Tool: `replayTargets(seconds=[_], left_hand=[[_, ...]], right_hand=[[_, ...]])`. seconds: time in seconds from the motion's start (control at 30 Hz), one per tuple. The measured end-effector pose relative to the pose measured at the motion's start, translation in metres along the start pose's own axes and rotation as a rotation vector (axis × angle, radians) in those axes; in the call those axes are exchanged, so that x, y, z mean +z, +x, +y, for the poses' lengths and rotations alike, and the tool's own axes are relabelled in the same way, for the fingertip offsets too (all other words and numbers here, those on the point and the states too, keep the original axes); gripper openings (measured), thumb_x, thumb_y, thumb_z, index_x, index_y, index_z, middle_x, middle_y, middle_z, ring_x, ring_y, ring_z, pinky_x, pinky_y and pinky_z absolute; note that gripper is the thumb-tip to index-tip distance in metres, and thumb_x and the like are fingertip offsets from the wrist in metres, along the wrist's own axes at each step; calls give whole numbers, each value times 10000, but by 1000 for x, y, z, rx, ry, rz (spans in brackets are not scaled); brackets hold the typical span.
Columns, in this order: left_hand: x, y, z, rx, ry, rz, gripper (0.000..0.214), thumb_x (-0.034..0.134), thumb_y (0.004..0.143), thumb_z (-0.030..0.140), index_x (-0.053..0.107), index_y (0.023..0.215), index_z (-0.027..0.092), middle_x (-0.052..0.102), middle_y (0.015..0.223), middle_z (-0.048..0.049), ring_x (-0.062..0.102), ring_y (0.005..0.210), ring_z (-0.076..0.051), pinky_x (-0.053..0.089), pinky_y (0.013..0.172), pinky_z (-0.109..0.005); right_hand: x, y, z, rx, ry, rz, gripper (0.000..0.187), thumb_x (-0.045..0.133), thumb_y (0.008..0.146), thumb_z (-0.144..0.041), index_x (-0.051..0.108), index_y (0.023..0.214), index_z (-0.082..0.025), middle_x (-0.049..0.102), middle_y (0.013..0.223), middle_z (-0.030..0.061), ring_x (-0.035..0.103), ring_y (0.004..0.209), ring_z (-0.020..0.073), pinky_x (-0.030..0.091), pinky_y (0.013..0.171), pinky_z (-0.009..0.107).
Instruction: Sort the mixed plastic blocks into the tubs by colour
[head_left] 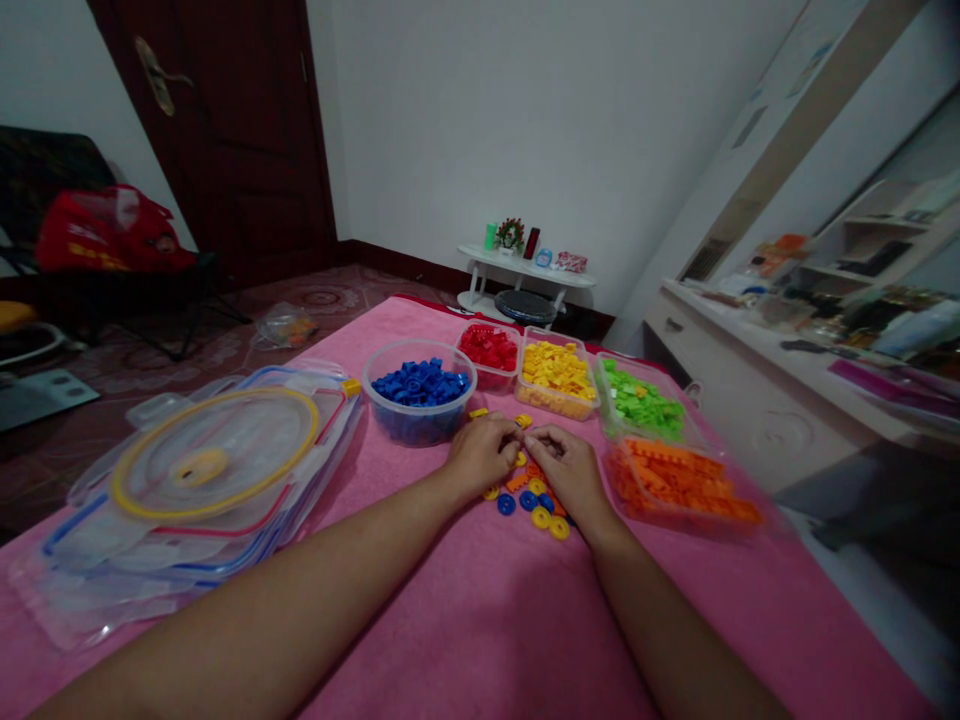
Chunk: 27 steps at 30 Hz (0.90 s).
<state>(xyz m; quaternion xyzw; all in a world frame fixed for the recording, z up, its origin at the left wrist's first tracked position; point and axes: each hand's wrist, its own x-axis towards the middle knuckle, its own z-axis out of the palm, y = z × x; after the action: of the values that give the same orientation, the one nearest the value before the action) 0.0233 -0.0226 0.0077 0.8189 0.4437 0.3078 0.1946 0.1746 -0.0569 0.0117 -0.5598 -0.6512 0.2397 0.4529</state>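
My left hand point(484, 452) and my right hand point(568, 468) meet above a small heap of loose plastic pieces in the middle of the table. Both hands are closed, fingertips pinched close together; whatever they hold is too small and hidden to name. Below them lie several yellow discs point(559, 527), blue discs point(506, 503) and orange toothed pieces point(517, 482). A yellow piece point(478, 412) rests just beyond my left hand, near the round tub point(418, 408) of blue pieces. Another yellow piece point(523, 420) sits just past my fingertips.
Boxes of red pieces point(489, 346), yellow pieces point(559, 370), green pieces point(643, 402) and orange pieces point(679, 480) curve along the far and right sides. Stacked clear lids point(247, 452) lie at left on the pink cloth point(465, 640). A white shelf point(525, 262) stands beyond the table.
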Motion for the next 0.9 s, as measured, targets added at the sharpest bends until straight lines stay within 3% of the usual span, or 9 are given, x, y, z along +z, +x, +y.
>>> replayTargets(seconds=[0.9], left_hand=[[-2, 2, -2, 9, -10, -19, 232, 491, 781, 233, 699, 878, 206, 642, 824, -40, 574, 783, -166, 430, 701, -262]], right_hand=[[2, 2, 2, -1, -41, -9, 207, 537, 804, -343, 655, 785, -173, 671, 733, 33, 583, 644, 161, 440, 597, 262]])
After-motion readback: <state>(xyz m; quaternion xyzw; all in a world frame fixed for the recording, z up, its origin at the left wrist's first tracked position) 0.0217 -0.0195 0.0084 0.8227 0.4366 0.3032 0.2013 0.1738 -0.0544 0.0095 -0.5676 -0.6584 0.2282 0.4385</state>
